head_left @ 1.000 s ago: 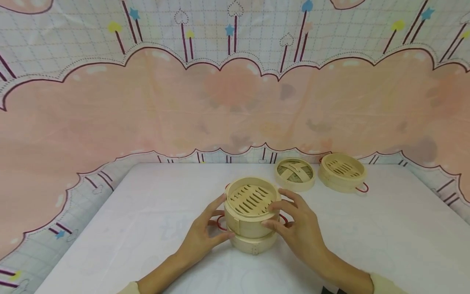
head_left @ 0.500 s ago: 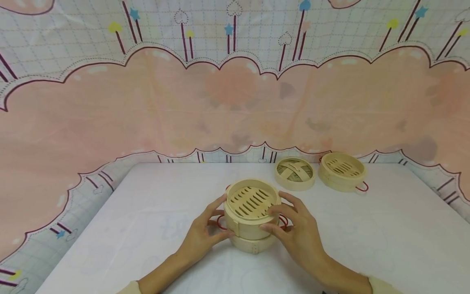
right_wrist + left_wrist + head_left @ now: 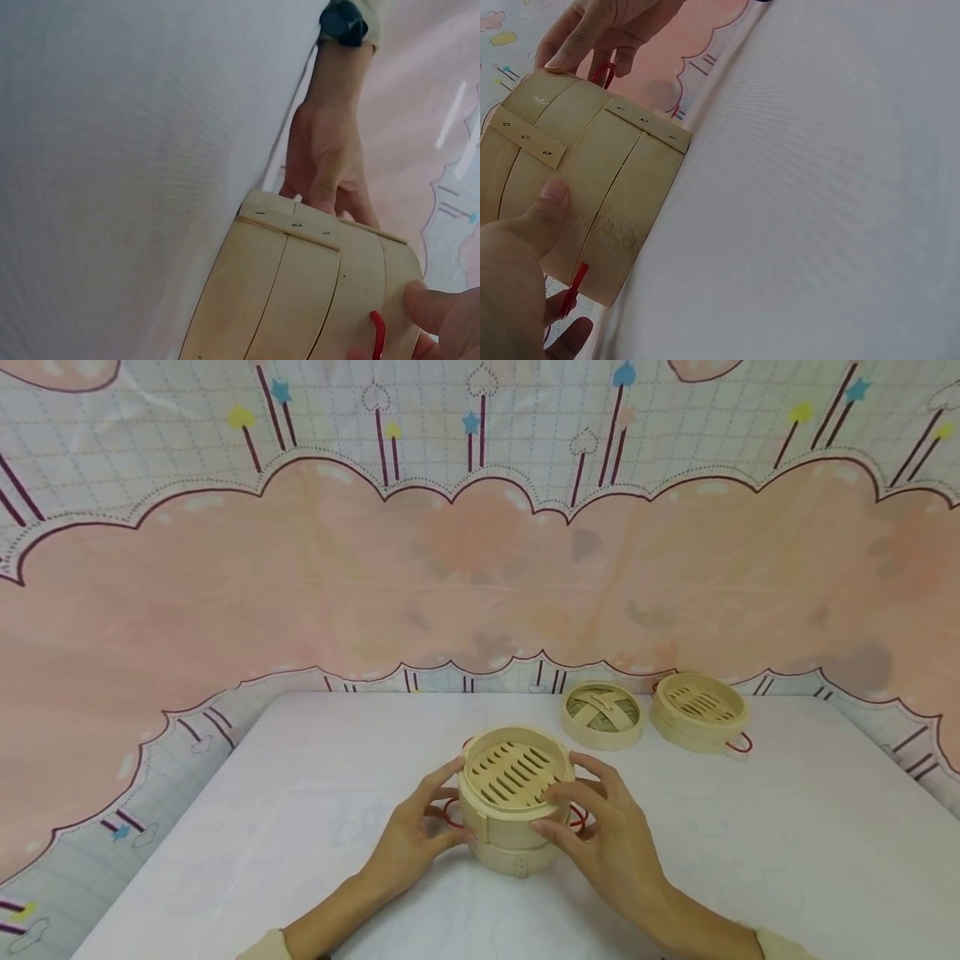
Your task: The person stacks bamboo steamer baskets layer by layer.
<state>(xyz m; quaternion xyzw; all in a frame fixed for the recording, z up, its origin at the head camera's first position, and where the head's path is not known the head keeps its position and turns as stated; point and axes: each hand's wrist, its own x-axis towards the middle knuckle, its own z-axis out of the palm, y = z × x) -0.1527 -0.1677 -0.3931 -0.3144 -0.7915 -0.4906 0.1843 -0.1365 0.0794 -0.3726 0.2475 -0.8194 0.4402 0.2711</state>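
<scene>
Two round bamboo steamer baskets stand stacked at the middle of the table. The upper steamer basket (image 3: 510,777) has a slatted floor and red cord loops at its sides; it sits on the lower steamer basket (image 3: 519,860). My left hand (image 3: 408,831) grips the upper one from the left, its thumb on the wall low down, as the left wrist view also shows. From the right, my right hand (image 3: 618,839) holds the same basket, fingers at the rim and thumb on the front wall. In the right wrist view the stacked walls (image 3: 300,285) meet with only a thin seam.
Behind the stack, to the right, lies a woven bamboo steamer lid (image 3: 602,717). Beside it stands another steamer basket (image 3: 699,713) with a red loop (image 3: 741,743). A white cloth covers the table (image 3: 300,777); a printed curtain (image 3: 450,568) hangs at its far edge.
The upper steamer basket has come down slightly onto the lower one, with both hands keeping their grip. The lid and the basket at the back stay where they were.
</scene>
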